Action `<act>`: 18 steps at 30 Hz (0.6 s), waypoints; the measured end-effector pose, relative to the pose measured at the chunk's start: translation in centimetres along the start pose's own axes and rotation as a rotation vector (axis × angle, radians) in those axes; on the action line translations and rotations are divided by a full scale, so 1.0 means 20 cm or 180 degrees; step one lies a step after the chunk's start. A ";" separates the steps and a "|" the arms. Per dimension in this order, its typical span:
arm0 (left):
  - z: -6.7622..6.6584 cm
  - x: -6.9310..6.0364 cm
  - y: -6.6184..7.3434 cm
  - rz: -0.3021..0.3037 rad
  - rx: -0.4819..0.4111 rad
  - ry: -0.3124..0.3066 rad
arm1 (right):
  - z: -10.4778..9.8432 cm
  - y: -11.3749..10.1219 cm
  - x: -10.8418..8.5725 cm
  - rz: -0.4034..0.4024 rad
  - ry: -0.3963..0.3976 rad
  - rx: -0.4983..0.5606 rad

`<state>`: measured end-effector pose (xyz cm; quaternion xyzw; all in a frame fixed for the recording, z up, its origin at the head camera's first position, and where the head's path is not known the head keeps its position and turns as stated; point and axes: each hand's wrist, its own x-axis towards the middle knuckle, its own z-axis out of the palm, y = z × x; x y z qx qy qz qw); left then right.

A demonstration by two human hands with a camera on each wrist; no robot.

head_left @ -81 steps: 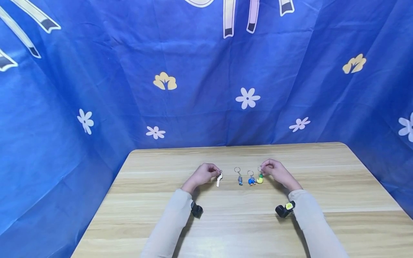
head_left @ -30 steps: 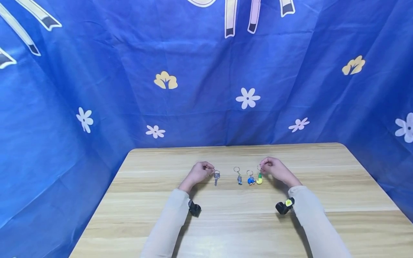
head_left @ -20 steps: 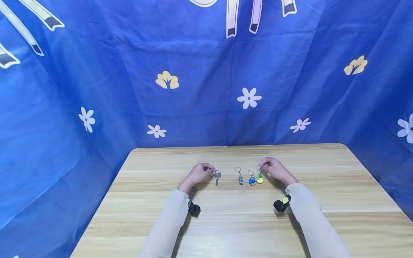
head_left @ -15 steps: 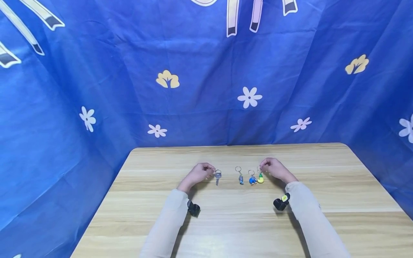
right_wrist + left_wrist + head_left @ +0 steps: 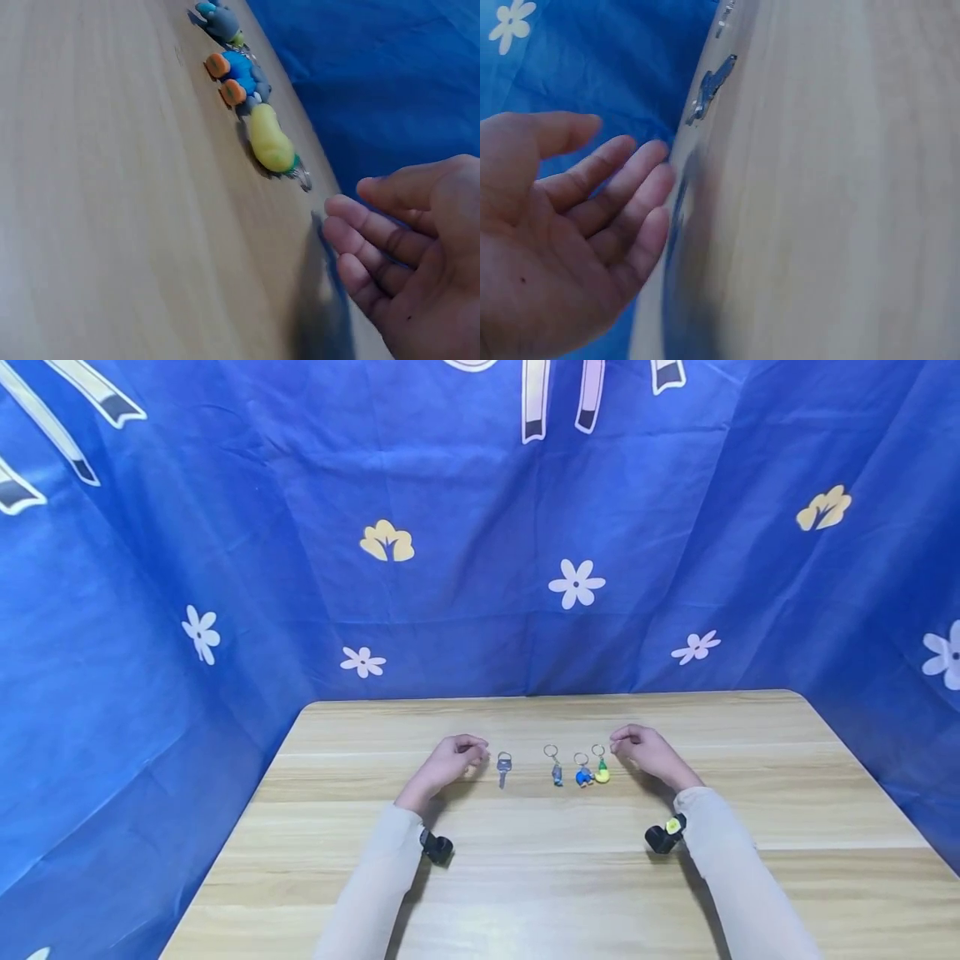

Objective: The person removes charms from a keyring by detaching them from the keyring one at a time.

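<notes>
A silver key (image 5: 503, 769) with a ring at its top lies flat on the wooden table. Just left of it hovers my left hand (image 5: 450, 762), its fingers relaxed and holding nothing, as the left wrist view confirms. Three figure keychains lie in a row farther right: a grey-blue one (image 5: 557, 774), a blue one with orange feet (image 5: 239, 75), and a yellow one with a green top (image 5: 271, 140). Beside the yellow keychain's ring, apart from it, is my right hand (image 5: 651, 752), fingers loosely bent around nothing.
The light wood table (image 5: 525, 868) has rounded far corners. A blue curtain (image 5: 465, 610) with flowers printed on it hangs behind and at both sides. Black wrist cameras (image 5: 437, 848) sit on both sleeves.
My left hand first laid the key down, then let go of its ring and drew off left. My right hand released the yellow keychain's ring and moved slightly right.
</notes>
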<state>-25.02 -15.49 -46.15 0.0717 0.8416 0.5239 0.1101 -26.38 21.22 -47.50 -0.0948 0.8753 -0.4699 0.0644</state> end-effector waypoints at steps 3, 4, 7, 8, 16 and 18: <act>-0.05 -0.03 0.04 0.0139 0.0180 0.0198 | -0.05 -0.03 -0.04 -0.0136 0.0149 -0.0141; -0.07 -0.04 0.05 0.0237 0.0284 0.0262 | -0.07 -0.04 -0.05 -0.0175 0.0208 -0.0203; -0.13 -0.09 0.09 0.0515 0.0589 0.0483 | -0.12 -0.10 -0.09 -0.0236 0.0347 -0.0418; -0.15 -0.10 0.10 0.0596 0.0700 0.0569 | -0.13 -0.12 -0.10 -0.0248 0.0392 -0.0516; -0.21 -0.23 0.11 0.0862 0.2343 0.0882 | -0.14 -0.19 -0.22 -0.0533 0.0704 -0.1381; -0.20 -0.25 0.10 0.0772 0.2762 0.0866 | -0.13 -0.18 -0.24 -0.0563 0.0752 -0.1645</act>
